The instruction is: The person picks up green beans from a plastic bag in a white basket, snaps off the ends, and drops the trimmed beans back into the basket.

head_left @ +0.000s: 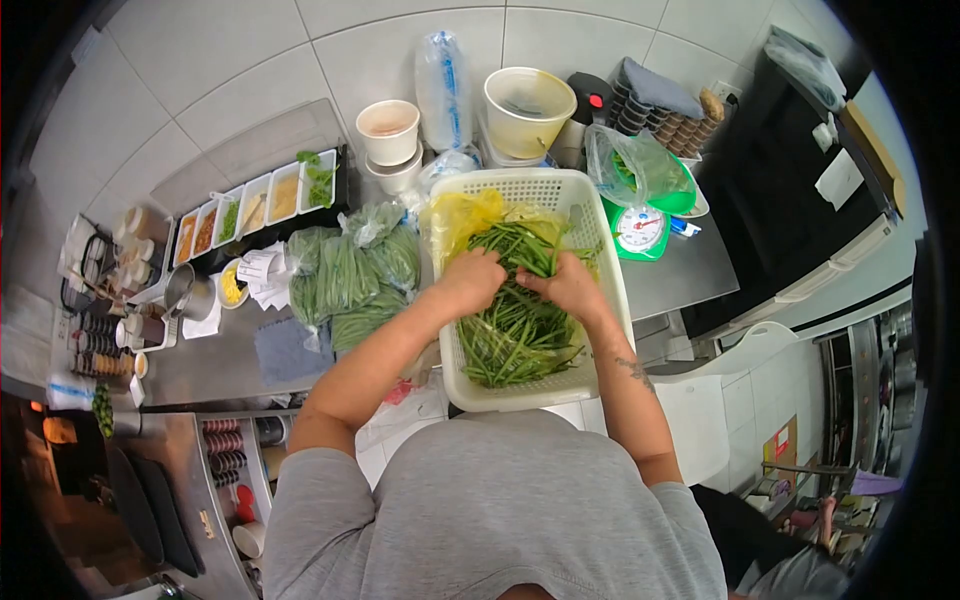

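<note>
A white perforated plastic basket (618,310) stands in front of me, with a heap of loose green beans (515,340) inside. Under and behind the beans lies a yellow plastic bag (468,218). My left hand (474,281) is at the left of the heap, its fingers curled into the beans. On the other side, my right hand (567,287) pinches a bundle of green beans between thumb and fingers. Both hands are close together above the middle of the basket, fingertips partly hidden among the beans.
Clear bags of green beans (345,275) lie left of the basket, beside a blue cloth (290,350). A green scale (640,232) with a bagged bowl stands to the right. Tubs (530,110) line the wall behind; a topping tray (257,207) is further left.
</note>
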{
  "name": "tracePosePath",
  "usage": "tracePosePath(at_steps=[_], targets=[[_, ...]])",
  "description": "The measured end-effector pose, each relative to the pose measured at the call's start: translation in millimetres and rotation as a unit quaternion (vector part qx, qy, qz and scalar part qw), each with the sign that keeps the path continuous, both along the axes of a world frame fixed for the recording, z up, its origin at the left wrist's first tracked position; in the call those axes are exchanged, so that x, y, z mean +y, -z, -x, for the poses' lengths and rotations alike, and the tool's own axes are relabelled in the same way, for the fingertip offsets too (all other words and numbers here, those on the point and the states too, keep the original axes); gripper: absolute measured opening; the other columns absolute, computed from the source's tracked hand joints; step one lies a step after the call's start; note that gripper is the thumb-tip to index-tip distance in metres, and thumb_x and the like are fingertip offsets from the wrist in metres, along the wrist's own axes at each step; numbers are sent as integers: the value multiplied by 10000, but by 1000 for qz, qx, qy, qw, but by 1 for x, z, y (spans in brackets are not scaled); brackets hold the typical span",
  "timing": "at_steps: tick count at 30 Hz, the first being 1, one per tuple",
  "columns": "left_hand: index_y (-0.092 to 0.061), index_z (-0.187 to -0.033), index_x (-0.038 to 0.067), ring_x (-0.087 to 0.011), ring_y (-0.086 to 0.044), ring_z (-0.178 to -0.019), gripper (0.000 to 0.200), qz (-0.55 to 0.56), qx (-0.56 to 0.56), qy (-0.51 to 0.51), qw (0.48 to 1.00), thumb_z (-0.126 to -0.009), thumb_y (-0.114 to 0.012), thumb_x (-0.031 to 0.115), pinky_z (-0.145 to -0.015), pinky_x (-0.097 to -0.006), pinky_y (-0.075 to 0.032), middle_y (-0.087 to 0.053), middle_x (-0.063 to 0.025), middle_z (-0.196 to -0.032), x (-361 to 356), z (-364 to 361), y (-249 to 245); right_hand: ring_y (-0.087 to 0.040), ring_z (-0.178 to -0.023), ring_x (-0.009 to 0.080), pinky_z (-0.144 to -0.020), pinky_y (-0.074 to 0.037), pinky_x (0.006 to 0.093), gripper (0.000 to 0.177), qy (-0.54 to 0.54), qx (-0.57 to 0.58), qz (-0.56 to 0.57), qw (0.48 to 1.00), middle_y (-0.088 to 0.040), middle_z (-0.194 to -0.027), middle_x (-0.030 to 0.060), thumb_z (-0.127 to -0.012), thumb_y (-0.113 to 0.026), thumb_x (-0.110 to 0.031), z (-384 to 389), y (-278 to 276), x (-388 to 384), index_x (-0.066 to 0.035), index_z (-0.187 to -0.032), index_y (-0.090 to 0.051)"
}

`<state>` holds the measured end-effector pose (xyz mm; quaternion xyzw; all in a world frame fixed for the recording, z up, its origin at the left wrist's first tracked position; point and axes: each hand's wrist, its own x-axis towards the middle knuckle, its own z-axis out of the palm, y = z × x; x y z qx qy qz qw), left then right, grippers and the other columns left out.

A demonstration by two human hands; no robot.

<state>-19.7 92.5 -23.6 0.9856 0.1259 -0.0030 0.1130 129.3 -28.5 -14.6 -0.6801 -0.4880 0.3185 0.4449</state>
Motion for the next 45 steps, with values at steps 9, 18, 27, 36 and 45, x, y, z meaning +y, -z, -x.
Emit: tracePosePath(at_steps=[9, 18, 27, 36, 45], targets=[[-624, -845, -14, -335, -575, -736, 98, 269, -300, -111, 909, -825, -586, 74, -669, -384, -461, -595, -151, -767, 2, -7, -37, -602, -723, 121, -583, -437, 229, 171, -18, 159, 34, 987, -645, -788, 57, -815, -662, -68, 0, -25, 0, -16, -968, -606], [-628, -939, 23, -107, -516, -728, 139, 431, -87, -110, 891, -872, -613, 144, -693, -252, -435, -602, -26, -797, -6, 0, -14, -562, -640, 116, -570, -437, 241, 109, 112, 361, -136, 916, -663, -852, 100, -856, -606, -85, -15, -22, -2, -43, -940, -551], [-596, -790, 16, -151, -551, -634, 144, 582, -223, -174, 762, -839, -612, 151, -584, -304, -447, -597, -22, -683, -28, -8, -2, -570, -649, 124, -549, -436, 240, 164, 77, 403, -206, 888, -633, -823, 93, -873, -607, -117, -17, -20, -5, -21, -997, -561], [-638, -814, 2, -336, -617, -746, 143, -30, -73, -134, 988, -752, -577, 116, -679, -437, -495, -618, -200, -786, -18, 7, 9, -559, -725, 102, -624, -429, 242, 192, 50, 329, -160, 929, -625, -821, 33, -833, -673, -138, -6, -22, -8, -39, -978, -597], [-664, -847, 25, -348, -619, -800, 162, 88, 11, -104, 991, -749, -597, 136, -710, -428, -496, -624, -180, -832, -7, -4, -17, -595, -786, 132, -732, -475, 277, 223, 11, 52, -41, 998, -664, -834, 51, -801, -700, -112, 0, -17, -6, -5, -986, -637]])
